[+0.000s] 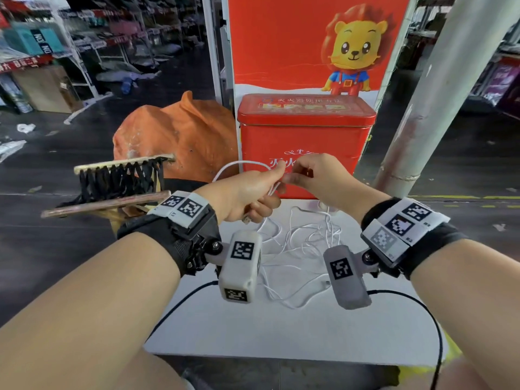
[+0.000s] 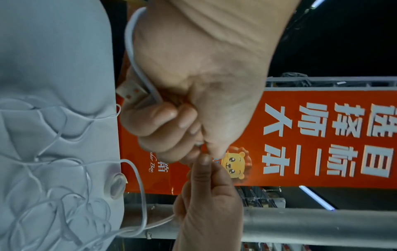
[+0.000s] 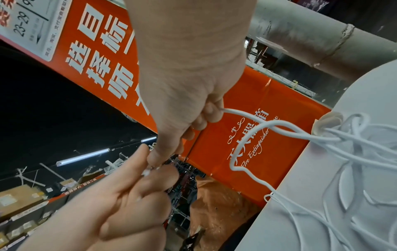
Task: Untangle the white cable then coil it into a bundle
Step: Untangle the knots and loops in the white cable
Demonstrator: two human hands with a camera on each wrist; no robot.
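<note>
Head view, container: a red tin box (image 1: 305, 142) stands closed at the far edge of the white table (image 1: 281, 330), in front of a red lion poster (image 1: 309, 43); its contents cannot be seen.
Head view, cable: the white cable (image 1: 298, 249) lies mostly as a loose tangle on the table between the two wrists, with no single long axis; one strand arches up and over the left hand (image 1: 247, 192).
Head view, grip: the left hand is curled round the cable, the right hand (image 1: 318, 175) pinches it, and the two meet above the far part of the table.
Head view, surroundings: an orange sack (image 1: 180, 136) sits on the floor to the left of the tin.
Left wrist view, cable: the USB plug (image 2: 132, 92) sticks out of the curled left hand (image 2: 193, 93) toward the table (image 2: 53, 59), its cord looping back round the wrist.
Left wrist view, grip: left thumb and right fingertips (image 2: 204, 160) touch at the pinch point.
Right wrist view, cable: strands run from the right hand (image 3: 189, 95) rightward down to the tangle (image 3: 354, 161) on the table.
Right wrist view, grip: the right thumb and forefinger pinch a small white cable end (image 3: 147, 173) against the left hand (image 3: 128, 200); other right fingers curl round a strand.
</note>
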